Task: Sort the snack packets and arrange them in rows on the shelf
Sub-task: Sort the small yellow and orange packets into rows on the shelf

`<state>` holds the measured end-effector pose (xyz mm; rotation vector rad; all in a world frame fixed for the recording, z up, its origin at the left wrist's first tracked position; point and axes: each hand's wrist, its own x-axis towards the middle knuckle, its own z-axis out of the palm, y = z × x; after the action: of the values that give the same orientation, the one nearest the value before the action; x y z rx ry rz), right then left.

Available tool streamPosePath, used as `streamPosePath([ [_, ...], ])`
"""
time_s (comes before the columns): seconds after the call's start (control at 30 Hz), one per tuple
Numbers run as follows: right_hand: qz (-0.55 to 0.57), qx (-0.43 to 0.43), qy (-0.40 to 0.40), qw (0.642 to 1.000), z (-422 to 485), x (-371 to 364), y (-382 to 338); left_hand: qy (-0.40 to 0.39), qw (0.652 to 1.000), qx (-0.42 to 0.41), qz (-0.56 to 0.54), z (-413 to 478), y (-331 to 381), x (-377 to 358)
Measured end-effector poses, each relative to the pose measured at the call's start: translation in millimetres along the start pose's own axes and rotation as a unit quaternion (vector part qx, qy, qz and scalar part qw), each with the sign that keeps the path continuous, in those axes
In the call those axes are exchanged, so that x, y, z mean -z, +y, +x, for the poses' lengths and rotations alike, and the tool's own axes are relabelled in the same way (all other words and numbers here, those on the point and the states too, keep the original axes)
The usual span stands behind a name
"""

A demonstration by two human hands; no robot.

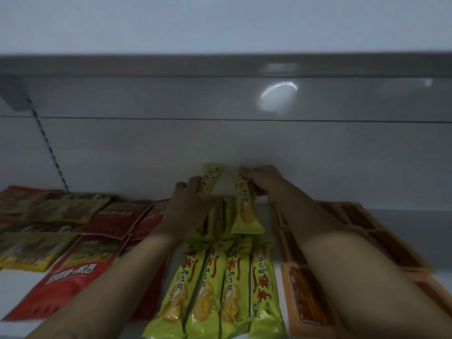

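Head view, hands: left hand (pixel 189 206) curls its fingers (pixel 194 185) round 1 raised yellow packet (pixel 212 176); right hand (pixel 263 181) pinches the top of a second packet (pixel 245 211), at the shelf (pixel 22 289) back.
Head view, front row: 4 yellow packets (pixel 220 289) lying flat.
Risk: let go while tilted, both could slide askew.
Hidden: packets under the left hand; dim, blurred print.

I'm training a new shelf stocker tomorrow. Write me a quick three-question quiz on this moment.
1. True or false: the left hand holds nothing.
2. The orange packets lie on which side of the yellow-green rows? A left, B right, C on top.
3. Fill in: the right hand grips one ___ packet.
Key: 1 false; 2 B; 3 yellow-green.
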<state>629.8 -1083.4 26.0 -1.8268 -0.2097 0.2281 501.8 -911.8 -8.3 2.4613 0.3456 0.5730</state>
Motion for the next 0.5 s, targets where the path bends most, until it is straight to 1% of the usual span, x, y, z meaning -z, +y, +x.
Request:
streamPosePath([
  [0.13,-0.016,-0.002,0.001,1.000,6.2,1.6,4.4,0.004,0.999,-0.009,-0.046,-1.3,-8.5,3.2],
  [0.23,-0.036,0.012,-0.007,0.999,9.4,-6.2,4.5,0.011,0.999,-0.004,-0.035,-1.8,-3.2,1.3],
  [0.3,-0.072,0.018,-0.006,0.997,11.2,-12.9,5.1,-0.029,0.999,0.005,-0.018,-3.2,4.8,-3.2],
  [0.37,-0.154,0.021,-0.009,0.988,10.2,-15.6,7.7,-0.099,0.995,0.013,-0.012,-6.8,10.1,-9.4],
  [0.43,-0.248,0.036,-0.020,0.968,4.3,-10.0,11.3,-0.161,0.986,-0.001,-0.044,-12.5,9.4,-8.9],
  [0.5,-0.284,0.048,-0.037,0.957,-3.5,0.1,16.0,-0.172,0.984,-0.037,-0.029,-15.6,3.3,-2.7],
])
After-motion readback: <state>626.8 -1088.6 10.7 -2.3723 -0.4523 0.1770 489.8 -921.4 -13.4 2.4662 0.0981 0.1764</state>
